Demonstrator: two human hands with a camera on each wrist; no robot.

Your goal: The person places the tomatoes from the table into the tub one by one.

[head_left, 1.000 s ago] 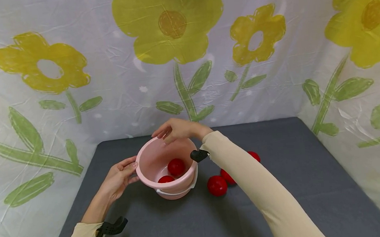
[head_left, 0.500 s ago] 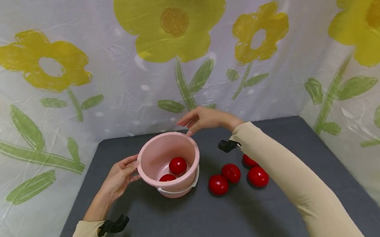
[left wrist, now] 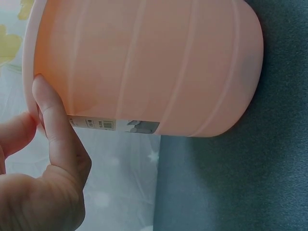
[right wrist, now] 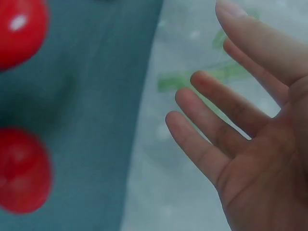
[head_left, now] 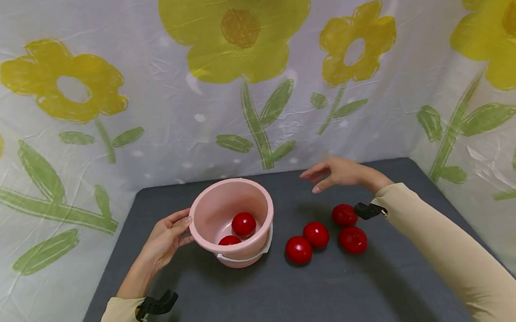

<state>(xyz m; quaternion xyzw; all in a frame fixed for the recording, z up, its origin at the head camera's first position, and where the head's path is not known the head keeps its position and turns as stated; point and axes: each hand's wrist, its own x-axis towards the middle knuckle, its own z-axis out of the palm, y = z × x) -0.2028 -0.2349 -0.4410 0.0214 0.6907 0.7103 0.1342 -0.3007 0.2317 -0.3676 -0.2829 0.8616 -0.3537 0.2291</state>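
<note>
My left hand point(head_left: 166, 239) pinches the rim of a pink plastic bucket point(head_left: 224, 196) between thumb and fingers. The left wrist view shows the bucket's ribbed side and a label point(left wrist: 98, 123) close to those fingers. Inside the bucket lie two shiny red round pieces, tomato-like in look: one in full view point(head_left: 244, 225), the other point(head_left: 229, 240) partly behind the front rim. Over the back right of the table, my right hand point(head_left: 341, 172) hovers with fingers spread and nothing in it. Below it sits the nearest red round piece point(head_left: 344, 215).
Several red round pieces form a loose group right of the bucket, among them one at the left point(head_left: 299, 250) and one at the front right point(head_left: 352, 240). A white handle point(head_left: 247, 258) hangs on the bucket's front. Flowered sheeting point(head_left: 168, 112) surrounds the dark table point(head_left: 260, 302).
My right hand has moved from over the bucket to the right, past its rim, uncovering the red pieces on the table. My left hand keeps its hold on the rim.
</note>
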